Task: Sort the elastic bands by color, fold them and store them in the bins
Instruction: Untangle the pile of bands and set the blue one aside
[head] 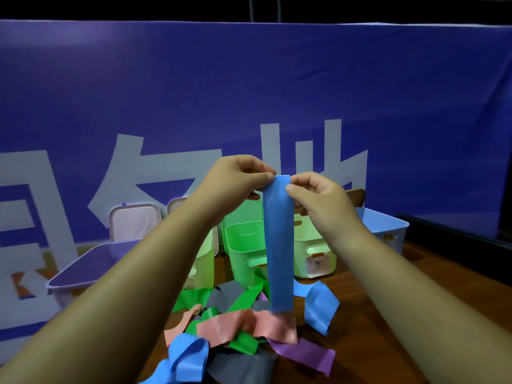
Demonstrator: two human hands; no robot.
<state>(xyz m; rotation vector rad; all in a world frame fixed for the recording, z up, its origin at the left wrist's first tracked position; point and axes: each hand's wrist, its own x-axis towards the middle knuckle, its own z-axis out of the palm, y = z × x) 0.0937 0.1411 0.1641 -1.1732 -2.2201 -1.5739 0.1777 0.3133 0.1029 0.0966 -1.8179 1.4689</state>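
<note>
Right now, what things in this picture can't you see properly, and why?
Head view:
- label on the right green bin: too small and blurred to read.
- middle green bin: the held blue band covers its right side, and its inside is not visible.
- clear box: mostly behind the left arm.
- grey band: cut off by the bottom edge.
</note>
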